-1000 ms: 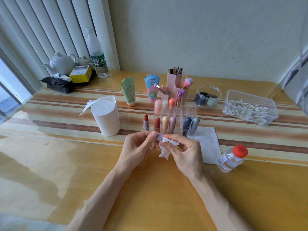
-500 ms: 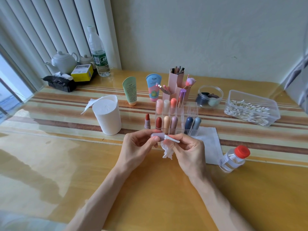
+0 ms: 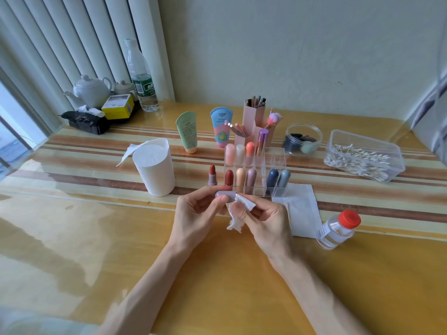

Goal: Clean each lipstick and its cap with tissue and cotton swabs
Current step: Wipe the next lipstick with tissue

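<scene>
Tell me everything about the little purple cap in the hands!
The cap is pale lilac, smooth and shiny like plastic, with one rounded end pointing left. It lies sideways above the table, pinched by the left hand. The right hand presses a crumpled white tissue against its right end, hiding that end.

Glossy table [image 3: 72, 238], tissue roll [image 3: 154, 172], organizer [image 3: 278, 157], bottle [image 3: 337, 229]
</scene>
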### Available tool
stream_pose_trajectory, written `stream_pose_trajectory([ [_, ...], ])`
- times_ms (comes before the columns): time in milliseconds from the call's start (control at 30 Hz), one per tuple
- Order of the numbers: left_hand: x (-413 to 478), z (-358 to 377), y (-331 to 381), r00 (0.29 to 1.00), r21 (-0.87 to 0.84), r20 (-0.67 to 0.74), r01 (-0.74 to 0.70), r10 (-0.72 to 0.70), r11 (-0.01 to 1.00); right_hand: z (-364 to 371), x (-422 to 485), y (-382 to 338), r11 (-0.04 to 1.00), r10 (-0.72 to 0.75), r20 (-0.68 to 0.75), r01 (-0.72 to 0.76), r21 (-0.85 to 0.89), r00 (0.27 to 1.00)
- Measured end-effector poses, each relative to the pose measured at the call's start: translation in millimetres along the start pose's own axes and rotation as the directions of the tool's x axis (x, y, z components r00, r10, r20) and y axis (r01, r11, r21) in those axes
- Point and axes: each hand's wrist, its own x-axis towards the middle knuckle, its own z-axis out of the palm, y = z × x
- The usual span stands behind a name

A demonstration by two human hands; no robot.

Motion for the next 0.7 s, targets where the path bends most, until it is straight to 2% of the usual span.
stream_pose_trajectory([
  [67, 0.3, -0.4, 0.5, 0.999, -0.047, -0.005, 0.038, -0.039, 0.998, 0.0, 0.7, 0.2, 1.0, -0.003, 0.021, 0.003, 0.01, 1.0],
  [167, 1.4, 0.3, 2.2, 0.997, -0.098, 0.029, 0.078, -0.076, 0.992, 1.5, 0.6, 0.7, 0.999, -0.029, -0.023, 0.028, -0.028, 0.999],
  [333, 0.3, 3.2, 4.5, 0.975, -0.098, 0.1, 0.207, -0.197, 0.974, -3.6, 2.7, -0.3, 0.989, -0.124, -0.009, 0.122, -0.079, 0.992],
  [467, 2.1, 2.3, 1.8, 0.985, -0.135, 0.077, 0.164, -0.155, 0.977, -3.1, 1.8, 2.6, 0.989, -0.106, -0.016, 0.103, -0.104, 0.994],
  [600, 0.4, -4.2, -1.6, 0.998, -0.015, 0.061, 0.026, -0.025, 1.0, -2.4, 2.7, 3.2, 0.998, -0.029, 0.005, 0.029, -0.057, 1.0],
  [700, 0.1, -4.5, -2.4, 0.999, 0.017, 0.036, -0.007, 0.006, 1.0, -1.6, 3.1, 4.6, 0.999, 0.041, 0.007, -0.041, -0.028, 0.999],
])
